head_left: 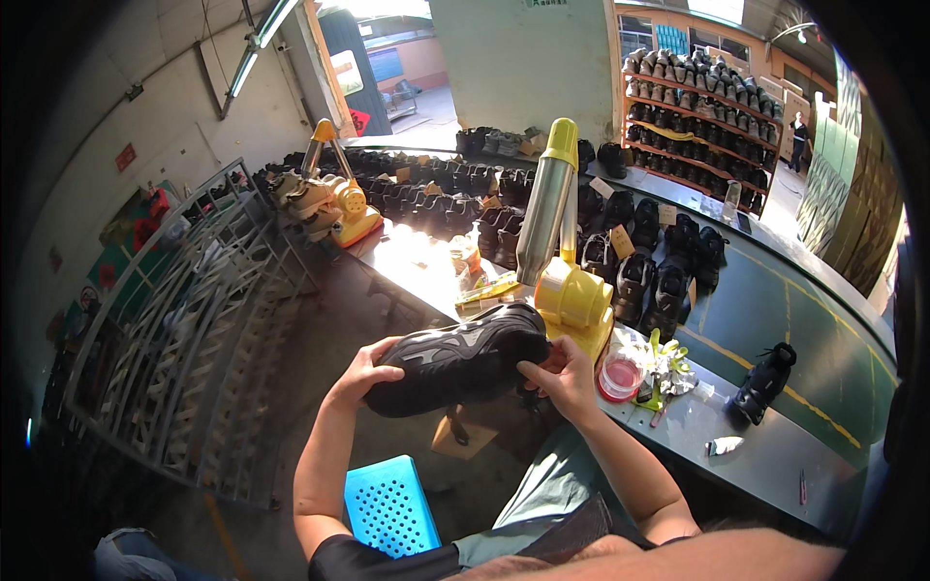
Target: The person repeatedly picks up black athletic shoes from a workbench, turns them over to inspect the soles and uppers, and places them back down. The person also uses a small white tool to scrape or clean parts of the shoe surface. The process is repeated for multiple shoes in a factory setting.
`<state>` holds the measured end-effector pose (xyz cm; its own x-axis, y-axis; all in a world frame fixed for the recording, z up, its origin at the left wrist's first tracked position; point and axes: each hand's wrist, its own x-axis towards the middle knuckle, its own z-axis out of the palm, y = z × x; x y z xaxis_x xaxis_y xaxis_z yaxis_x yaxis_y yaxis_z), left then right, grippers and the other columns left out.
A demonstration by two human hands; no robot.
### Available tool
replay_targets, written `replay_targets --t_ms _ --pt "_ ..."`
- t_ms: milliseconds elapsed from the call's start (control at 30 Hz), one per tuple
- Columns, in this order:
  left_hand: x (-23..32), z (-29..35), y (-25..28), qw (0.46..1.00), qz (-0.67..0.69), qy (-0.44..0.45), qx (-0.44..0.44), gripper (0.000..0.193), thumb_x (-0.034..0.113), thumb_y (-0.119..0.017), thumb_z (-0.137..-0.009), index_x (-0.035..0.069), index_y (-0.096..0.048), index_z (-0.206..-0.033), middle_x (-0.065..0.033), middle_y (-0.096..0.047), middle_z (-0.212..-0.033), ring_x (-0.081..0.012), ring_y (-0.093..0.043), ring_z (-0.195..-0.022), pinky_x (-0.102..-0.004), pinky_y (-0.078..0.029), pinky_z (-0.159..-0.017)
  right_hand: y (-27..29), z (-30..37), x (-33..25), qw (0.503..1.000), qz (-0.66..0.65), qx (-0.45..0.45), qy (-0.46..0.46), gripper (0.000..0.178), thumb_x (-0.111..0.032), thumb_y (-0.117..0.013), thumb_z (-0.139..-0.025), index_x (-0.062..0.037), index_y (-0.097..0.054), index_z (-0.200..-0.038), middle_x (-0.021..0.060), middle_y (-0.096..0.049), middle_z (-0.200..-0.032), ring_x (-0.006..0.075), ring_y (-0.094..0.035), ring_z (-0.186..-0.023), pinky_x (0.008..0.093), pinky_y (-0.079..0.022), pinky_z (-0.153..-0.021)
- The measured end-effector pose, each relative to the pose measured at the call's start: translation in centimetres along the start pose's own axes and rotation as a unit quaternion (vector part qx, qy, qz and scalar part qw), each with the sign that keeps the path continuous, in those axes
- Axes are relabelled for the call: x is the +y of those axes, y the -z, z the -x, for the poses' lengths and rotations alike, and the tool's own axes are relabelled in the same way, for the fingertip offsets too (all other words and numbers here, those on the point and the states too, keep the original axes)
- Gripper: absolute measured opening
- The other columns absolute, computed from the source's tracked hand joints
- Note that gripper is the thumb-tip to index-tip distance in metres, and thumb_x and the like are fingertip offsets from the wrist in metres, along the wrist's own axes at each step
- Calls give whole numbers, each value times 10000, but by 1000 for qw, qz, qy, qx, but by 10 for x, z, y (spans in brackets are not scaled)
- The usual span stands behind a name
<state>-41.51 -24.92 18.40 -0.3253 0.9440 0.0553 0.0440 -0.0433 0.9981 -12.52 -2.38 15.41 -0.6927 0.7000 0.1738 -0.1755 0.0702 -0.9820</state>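
Note:
A black sneaker (pixel 455 358) with grey trim is held up in front of me, lying on its side between both hands. My left hand (pixel 373 373) grips one end, its thumb along the shoe's near side. At the other end my right hand (pixel 564 380) pinches the edge between thumb and fingers. A tag-like brown card (pixel 462 436) hangs below the shoe. Just beyond it stands a yellow machine (pixel 573 295) with a silver cylinder (pixel 547 208) capped in yellow.
Rows of black shoes (pixel 426 208) line the bench, with a lone black shoe (pixel 763 384) at right. A pink-lidded tub (pixel 620 376) sits beside crumpled white wrapping (pixel 670 363). A blue perforated stool (pixel 392 508) is below; metal racks (pixel 194 339) stand left. Another person (pixel 798 140) is far right.

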Motion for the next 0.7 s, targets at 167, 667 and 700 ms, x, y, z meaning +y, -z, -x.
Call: replay_targets --t_ms 167,667,700 --pt "-16 4 -24 998 55 9 2 771 230 -821 -766 -73 -586 -1435 -159 -697 -1333 -224 -665 -1224 -375 -490 -1119 18 11 -3 1000 13 15 2 468 -189 -892 -870 42 -625 -1178 97 -746 -908 127 -735 -732 243 -573 -616" --pt "-100 75 -81 905 417 34 80 413 288 -577 -1005 -26 -698 -1244 -153 -780 -1141 -270 -758 -1006 -395 -605 -932 46 27 3 999 -17 4 50 277 -135 -811 -959 -16 -658 -1156 53 -743 -954 121 -733 -757 240 -565 -633" --pt "-99 76 -87 897 431 33 92 413 291 -575 -1010 -24 -698 -1246 -151 -781 -1142 -268 -758 -1008 -393 -606 -932 49 28 5 999 -10 11 49 260 -131 -805 -963 -17 -661 -1147 49 -740 -947 124 -736 -750 237 -559 -616"
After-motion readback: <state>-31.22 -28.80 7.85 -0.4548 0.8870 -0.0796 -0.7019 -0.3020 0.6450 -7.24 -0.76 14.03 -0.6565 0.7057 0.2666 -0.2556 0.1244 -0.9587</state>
